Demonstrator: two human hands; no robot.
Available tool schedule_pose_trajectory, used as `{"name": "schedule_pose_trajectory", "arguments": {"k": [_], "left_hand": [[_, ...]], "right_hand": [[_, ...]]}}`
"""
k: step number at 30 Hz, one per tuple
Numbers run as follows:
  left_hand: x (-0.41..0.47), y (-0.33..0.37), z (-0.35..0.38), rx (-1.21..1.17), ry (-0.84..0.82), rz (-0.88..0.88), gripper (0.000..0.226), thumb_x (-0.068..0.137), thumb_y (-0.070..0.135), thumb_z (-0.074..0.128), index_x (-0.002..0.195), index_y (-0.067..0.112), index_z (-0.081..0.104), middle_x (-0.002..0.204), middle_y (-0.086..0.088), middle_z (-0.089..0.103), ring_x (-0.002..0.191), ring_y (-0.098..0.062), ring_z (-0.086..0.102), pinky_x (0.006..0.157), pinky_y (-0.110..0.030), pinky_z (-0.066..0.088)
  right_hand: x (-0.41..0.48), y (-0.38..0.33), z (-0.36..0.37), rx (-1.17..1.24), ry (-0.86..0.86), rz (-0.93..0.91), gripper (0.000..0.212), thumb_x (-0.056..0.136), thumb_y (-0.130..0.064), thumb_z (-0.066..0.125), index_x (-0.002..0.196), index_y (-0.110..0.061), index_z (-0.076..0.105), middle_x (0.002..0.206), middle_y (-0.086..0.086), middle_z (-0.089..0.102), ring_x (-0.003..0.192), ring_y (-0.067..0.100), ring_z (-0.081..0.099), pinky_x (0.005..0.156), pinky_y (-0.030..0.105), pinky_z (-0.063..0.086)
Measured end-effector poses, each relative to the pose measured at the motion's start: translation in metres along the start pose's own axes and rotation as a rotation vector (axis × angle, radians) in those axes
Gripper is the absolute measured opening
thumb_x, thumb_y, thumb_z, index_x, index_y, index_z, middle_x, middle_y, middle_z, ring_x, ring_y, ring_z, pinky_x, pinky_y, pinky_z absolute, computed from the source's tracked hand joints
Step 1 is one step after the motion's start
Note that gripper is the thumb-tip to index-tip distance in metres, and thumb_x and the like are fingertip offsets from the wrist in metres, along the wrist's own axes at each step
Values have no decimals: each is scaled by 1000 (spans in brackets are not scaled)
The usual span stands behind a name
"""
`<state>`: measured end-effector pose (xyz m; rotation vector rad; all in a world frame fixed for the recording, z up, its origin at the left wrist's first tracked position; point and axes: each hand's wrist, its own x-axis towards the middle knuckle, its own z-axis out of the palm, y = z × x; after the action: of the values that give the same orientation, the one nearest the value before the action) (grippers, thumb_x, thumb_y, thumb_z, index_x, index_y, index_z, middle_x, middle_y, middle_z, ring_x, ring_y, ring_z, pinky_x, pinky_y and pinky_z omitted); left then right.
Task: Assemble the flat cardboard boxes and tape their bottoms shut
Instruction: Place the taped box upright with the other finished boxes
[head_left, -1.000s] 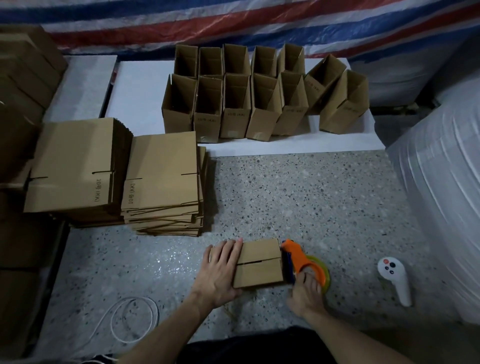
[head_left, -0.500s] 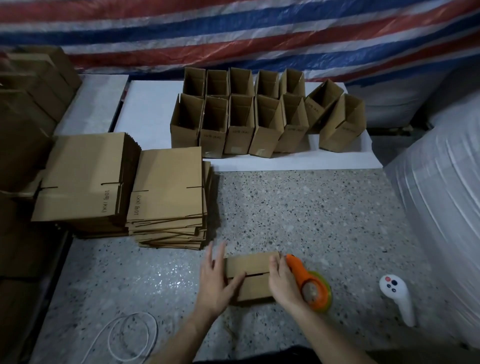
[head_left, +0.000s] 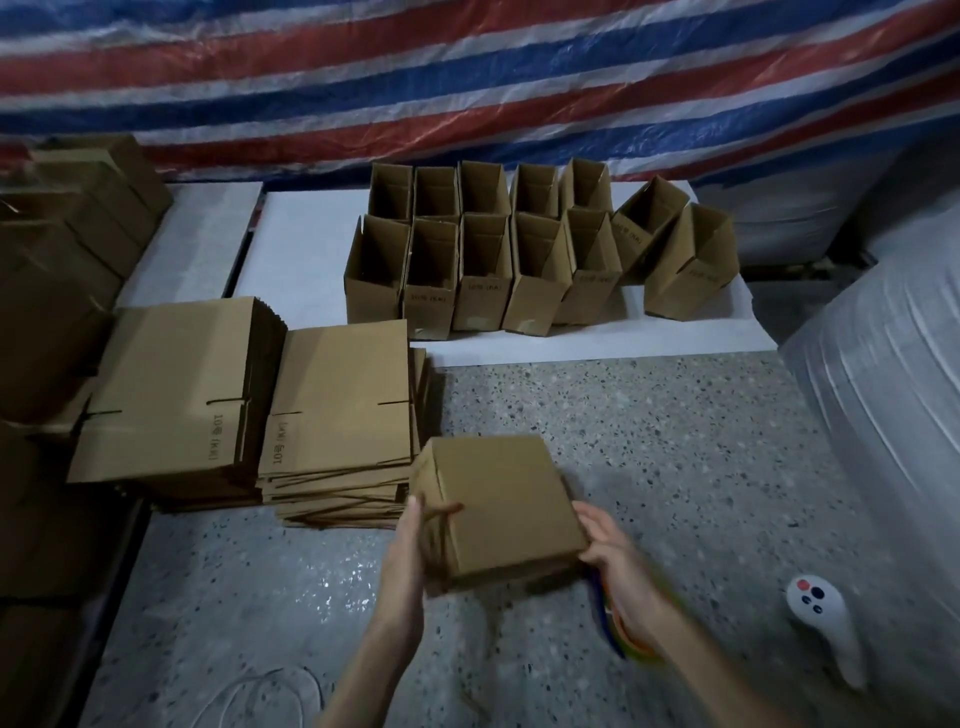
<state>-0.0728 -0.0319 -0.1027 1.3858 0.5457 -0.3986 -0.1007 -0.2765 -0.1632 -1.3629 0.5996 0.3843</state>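
Hard to see: tape dispenser (head_left: 607, 613) is mostly under the right wrist, only a blurred blue/orange/green edge shows. Underside of the held box isn't visible, and can't tell if its low edge touches the floor.
Box (head_left: 498, 509): closed brown carton, tilted, motion-blurred, held btwn both hands in front of the person, just right of the flat stacks.
Left hand (head_left: 413, 543): palm against the box's left side, thumb hooked over the top face, other fingers hidden behind it; grasping.
Right hand (head_left: 615, 548): fingers (head_left: 589, 519) curled round the near right corner of the box; grasping.
Flat stacks (head_left: 337, 405): two piles of folded cartons side by side on the speckled floor (head_left: 649, 441), printed sides up.
Assembled boxes (head_left: 480, 270): two rows of five, upright w/ tops open, on a white board (head_left: 597, 345); two more at the right end lean over. Insides dark, contents can't be made out.
Left edge: dark cartons (head_left: 78, 218), cut off by frame.
Right: white wrapped bundle (head_left: 883, 395), partly out of frame; white controller (head_left: 821, 613) lying on the floor near it.
Bottom: white cable (head_left: 270, 693), loop cut off.
Back: striped tarp (head_left: 467, 78).
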Motion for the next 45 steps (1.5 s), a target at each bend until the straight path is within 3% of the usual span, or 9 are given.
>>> {"name": "schedule_pose_trajectory", "arguments": {"k": [5,9,17,20,22,25,31,41,45], "left_hand": [[16,16,24,-52,11,-5,118,61,41,93,154,41,19,148,0,40,126,-24,51,82,-31,55],[39,31,50,-82,25,35,84,75,44,81,148,29,41,151,3,44,129,-16,46,100,-34,37],[88,51,105,223,-259,151,86,58,21,94,128,37,47,132,6,49,119,-12,51,78,-23,53],[114,30,133,385,-351,236,53,75,0,83,113,22,55,127,5,51,120,-17,52,79,-15,52],[132,10,150,459,-374,255,45,80,-9,75,114,11,53,124,2,56,121,-24,55,84,-10,48],[153,-10,174,497,-446,190,59,89,-4,69,139,17,46,135,3,57,125,-12,55,98,-20,48],[197,-12,230,523,-524,164,70,96,6,60,155,30,31,152,11,43,137,-7,44,112,-41,43],[294,9,302,450,-480,159,70,100,17,59,147,52,21,115,56,41,103,23,52,95,-14,47],[316,18,321,477,-481,179,70,101,18,57,148,57,22,129,51,41,122,11,51,101,-11,44]], "right_hand": [[15,-32,1,1,37,-129,49,71,-21,60,120,-28,60,121,-4,70,109,13,66,86,35,50],[42,-55,-9,-35,138,-194,46,88,-7,73,121,-31,52,130,-5,61,116,9,62,97,33,50],[79,-87,-44,-319,290,-220,77,80,2,79,146,-22,45,141,-14,43,131,5,40,89,10,47],[88,-78,-54,-439,207,-70,29,80,2,75,99,-17,66,89,-22,68,85,0,64,68,17,48],[92,-67,-58,-425,93,-14,42,81,2,75,106,-27,57,87,-20,65,75,-13,60,64,11,45],[101,-55,-64,-215,222,-125,76,78,2,81,134,-33,44,117,-17,68,108,-6,63,80,13,51],[148,-67,-92,-140,519,-152,72,76,6,81,133,-24,50,118,-4,69,107,11,68,81,22,57],[271,-144,-134,-252,543,-20,36,76,-11,77,111,-10,68,93,-8,69,99,14,67,60,12,44],[298,-154,-148,-271,567,-68,48,67,-21,74,114,-16,68,101,-6,73,93,2,68,67,12,49]]}}
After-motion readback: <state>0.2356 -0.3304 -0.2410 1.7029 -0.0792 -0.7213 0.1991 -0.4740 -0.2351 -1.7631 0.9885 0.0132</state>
